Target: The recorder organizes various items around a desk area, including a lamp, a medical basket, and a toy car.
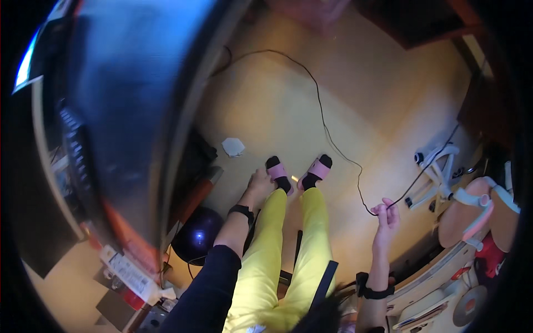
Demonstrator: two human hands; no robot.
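Observation:
A thin black cable (pixel 318 98) runs loosely over the floor from beneath the desk and bends down to my right hand (pixel 387 214). The fingers of that hand are closed around the cable, and from there it rises tautly toward dark furniture at the right. My left hand (pixel 260 183) hangs in front of my yellow trousers (pixel 266 233), beside one of my pink slippers (pixel 276 170) in the picture. Its fingers are blurred and partly hidden, and I see nothing held in it. Both wrists wear black bands.
A desk (pixel 125 83) with a keyboard (pixel 74 141) fills the left. Beneath it sits a shiny dark ball (pixel 198 236). A pale hexagonal piece (pixel 233 147) lies on the floor. At right stands a pink-seated chair (pixel 462 212) with a white base. A white bottle (pixel 129 272) is lower left.

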